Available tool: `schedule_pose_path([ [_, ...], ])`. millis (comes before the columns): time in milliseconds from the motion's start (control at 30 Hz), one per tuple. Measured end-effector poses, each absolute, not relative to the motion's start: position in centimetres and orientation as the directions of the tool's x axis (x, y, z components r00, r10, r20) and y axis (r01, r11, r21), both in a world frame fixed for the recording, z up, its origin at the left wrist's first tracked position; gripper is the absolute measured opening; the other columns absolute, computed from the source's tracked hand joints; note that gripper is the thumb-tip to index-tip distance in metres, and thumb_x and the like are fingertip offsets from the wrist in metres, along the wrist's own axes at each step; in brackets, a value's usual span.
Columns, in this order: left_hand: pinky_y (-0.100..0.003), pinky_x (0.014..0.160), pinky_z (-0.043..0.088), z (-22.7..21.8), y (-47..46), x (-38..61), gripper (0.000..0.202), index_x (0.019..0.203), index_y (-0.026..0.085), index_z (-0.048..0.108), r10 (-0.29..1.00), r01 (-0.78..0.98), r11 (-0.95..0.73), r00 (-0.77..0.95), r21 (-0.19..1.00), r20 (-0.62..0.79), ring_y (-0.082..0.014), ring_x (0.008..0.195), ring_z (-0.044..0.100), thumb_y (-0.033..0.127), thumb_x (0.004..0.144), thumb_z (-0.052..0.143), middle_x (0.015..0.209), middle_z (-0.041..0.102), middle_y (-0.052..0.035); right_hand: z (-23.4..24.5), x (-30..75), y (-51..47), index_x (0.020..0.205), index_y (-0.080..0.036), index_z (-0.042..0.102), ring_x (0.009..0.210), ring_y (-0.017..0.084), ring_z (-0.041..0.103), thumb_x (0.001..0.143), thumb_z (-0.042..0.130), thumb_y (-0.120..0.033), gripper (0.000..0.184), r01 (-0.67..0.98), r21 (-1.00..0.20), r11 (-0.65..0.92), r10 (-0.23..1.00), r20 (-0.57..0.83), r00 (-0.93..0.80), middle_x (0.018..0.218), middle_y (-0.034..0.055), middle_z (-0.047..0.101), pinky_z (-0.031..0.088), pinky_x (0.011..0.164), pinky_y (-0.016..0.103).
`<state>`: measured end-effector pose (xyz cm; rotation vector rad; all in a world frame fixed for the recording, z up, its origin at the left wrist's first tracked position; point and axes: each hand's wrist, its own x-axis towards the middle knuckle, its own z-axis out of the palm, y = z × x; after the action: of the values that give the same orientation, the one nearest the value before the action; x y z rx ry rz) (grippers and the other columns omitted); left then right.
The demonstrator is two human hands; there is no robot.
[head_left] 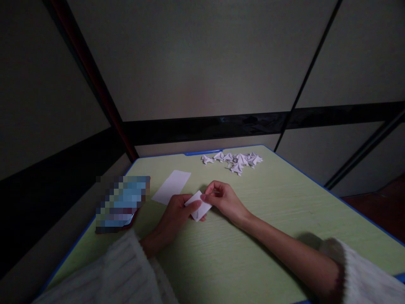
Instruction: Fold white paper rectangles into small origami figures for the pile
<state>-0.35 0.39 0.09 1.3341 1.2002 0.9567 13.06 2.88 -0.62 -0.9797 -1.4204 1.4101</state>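
Note:
A small piece of folded white paper (196, 214), roughly diamond-shaped, is held between my two hands above the table. My left hand (177, 213) grips its left side, with the thumb lying across the front. At its upper right edge, my right hand (225, 200) pinches the paper between thumb and fingers. A crease or slit shows near the lower part of the folded piece. Behind my left hand, a flat white sheet of paper (173, 185) lies on the table, partly covered by that hand.
Several folded white paper figures (240, 160) sit in a cluster toward the far edge of the pale green table (284, 202), which has a blue rim. To the left lies a phone-like device (125, 202), blurred by pixels. Panelled wardrobe-like doors (202, 63) rise behind.

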Motion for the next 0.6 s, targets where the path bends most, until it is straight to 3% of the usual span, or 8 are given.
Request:
schedule_pose_path([
  [133,-0.022,0.049,0.037,0.1,0.35,-0.48,0.02,0.062,0.011,0.059,0.979,0.162,0.023,0.196,0.987,-0.055,-0.0119,0.045,0.051,0.029,0.066,0.052,0.045,0.059,0.0004,-0.52,13.38,2.75,0.059,-0.016,0.04,0.042,0.005,0.036,0.073,0.047,-0.03,0.022,0.083,-0.982,0.171,0.865,0.109,-0.489,0.046,-0.005,0.043,0.026,0.041,0.017],
  [267,-0.021,0.048,0.036,-0.03,0.35,-0.6,0.021,0.062,0.011,0.058,0.967,0.16,0.003,0.249,0.987,-0.044,-0.0115,0.044,0.051,0.03,0.067,0.052,0.045,0.059,0.0004,-0.65,13.41,2.43,0.058,-0.016,0.038,0.047,0.007,0.039,0.077,0.043,-0.027,0.022,0.169,-0.945,0.279,0.854,0.164,-0.493,0.049,-0.0033,0.045,0.028,0.044,0.018],
  [433,-0.021,0.046,0.036,0.01,0.26,-0.67,0.022,0.061,0.01,0.058,0.961,0.137,0.017,0.273,0.99,-0.054,-0.0114,0.043,0.051,0.032,0.066,0.053,0.045,0.059,-0.0005,-0.68,13.27,2.31,0.058,-0.016,0.038,0.044,0.007,0.041,0.077,0.041,-0.028,0.023,0.085,-0.974,0.209,0.857,0.141,-0.495,0.046,-0.0036,0.045,0.029,0.043,0.018],
  [600,-0.021,0.044,0.036,0.0,0.09,-0.78,0.024,0.057,0.01,0.058,0.937,0.149,0.047,0.336,0.988,-0.096,-0.0115,0.041,0.051,0.033,0.065,0.054,0.045,0.059,-0.0011,-0.15,13.8,2.43,0.054,-0.015,0.04,0.04,0.004,0.034,0.069,0.053,-0.036,0.028,0.033,-0.993,0.114,0.806,0.073,-0.588,0.044,-0.0067,0.039,0.024,0.04,0.017],
])
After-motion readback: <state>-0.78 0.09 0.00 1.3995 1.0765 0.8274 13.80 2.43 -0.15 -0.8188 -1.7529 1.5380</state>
